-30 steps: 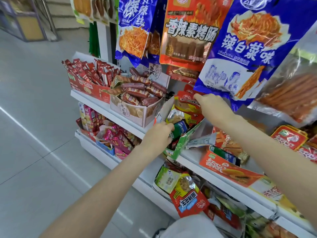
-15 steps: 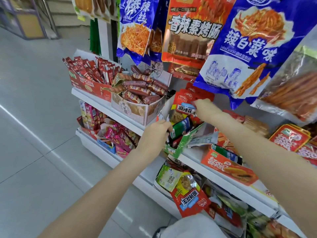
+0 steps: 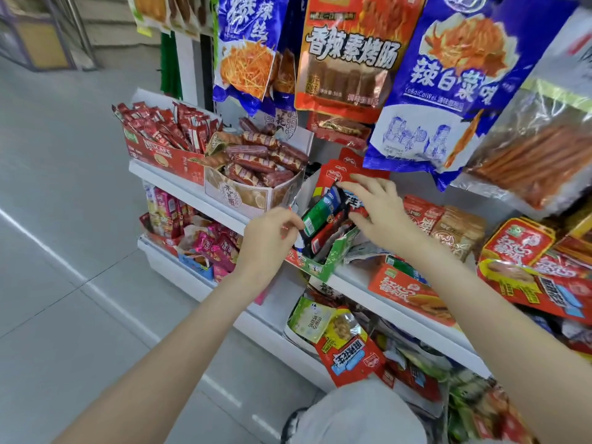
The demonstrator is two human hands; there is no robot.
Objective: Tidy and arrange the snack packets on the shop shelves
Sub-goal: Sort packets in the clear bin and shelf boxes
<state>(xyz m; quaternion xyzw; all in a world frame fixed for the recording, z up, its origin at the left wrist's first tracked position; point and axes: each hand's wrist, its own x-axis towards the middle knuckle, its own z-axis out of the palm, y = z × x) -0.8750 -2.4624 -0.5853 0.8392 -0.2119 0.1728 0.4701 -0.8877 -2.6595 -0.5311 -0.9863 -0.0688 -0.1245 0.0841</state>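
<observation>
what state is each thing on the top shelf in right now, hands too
left hand: fingers curled at the green box's left edge
right hand: fingers spread, resting on the packets
green display box: torn open, tilted over the shelf edge
green packet: leaning in the box
sausage box: open, heaped full
Nescafe box: open, full of sticks

**Colours on the snack shelves**

The shelf [image 3: 378, 285] is white. The torn box [image 3: 323, 262] at its front edge is green, holding a green packet [image 3: 315, 216] and red packets [image 3: 339, 174]. The coffee box [image 3: 160, 155] is red, the sausages [image 3: 259, 158] dark red with stripes. Hanging bags: blue-white [image 3: 448, 91] and orange [image 3: 346, 59]
</observation>
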